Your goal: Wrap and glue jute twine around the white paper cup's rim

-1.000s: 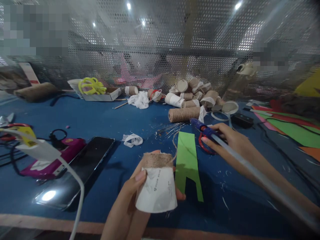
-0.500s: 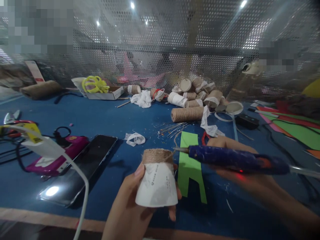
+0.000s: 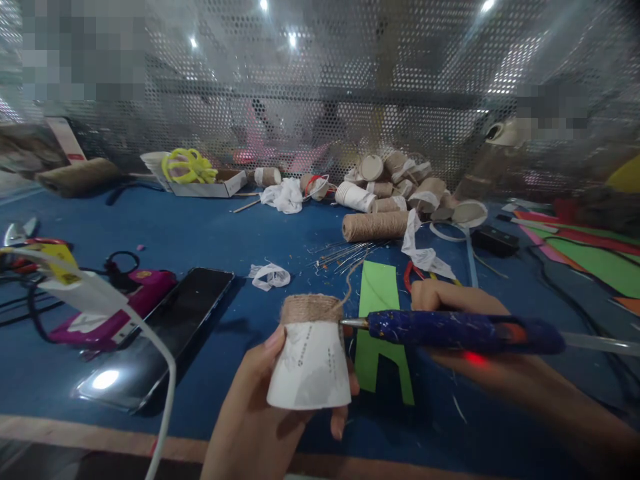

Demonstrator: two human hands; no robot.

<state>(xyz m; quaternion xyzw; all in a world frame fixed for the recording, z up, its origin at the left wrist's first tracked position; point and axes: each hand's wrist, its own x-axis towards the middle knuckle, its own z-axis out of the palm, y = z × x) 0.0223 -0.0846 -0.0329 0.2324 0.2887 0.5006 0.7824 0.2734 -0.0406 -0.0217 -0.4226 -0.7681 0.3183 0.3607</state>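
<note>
My left hand (image 3: 260, 393) is wrapped around a white paper cup (image 3: 311, 367), held upside down with its wide rim toward me. Brown jute twine (image 3: 307, 309) is wound around the narrow end, and a loose strand (image 3: 349, 287) runs from it back toward the table. My right hand (image 3: 460, 300) grips a dark blue hot glue gun (image 3: 440, 330) lying level, a red light glowing on its underside. The metal nozzle meets the cup's right side just below the twine, touching or very near it. A clear glue stick (image 3: 600, 343) sticks out of its back end.
Behind the cup are a twine roll (image 3: 375, 227), thin metal wires (image 3: 345, 257) and a pile of wrapped cups (image 3: 395, 183). Green cut paper (image 3: 377, 320) lies beside it. At left are a phone (image 3: 175, 327), a magenta power strip (image 3: 145, 293) and a white cable (image 3: 163, 360).
The glue gun has moved left and slightly down, bringing its nozzle from beside the loose strand to the cup's side under the twine. The cup has shifted slightly left.
</note>
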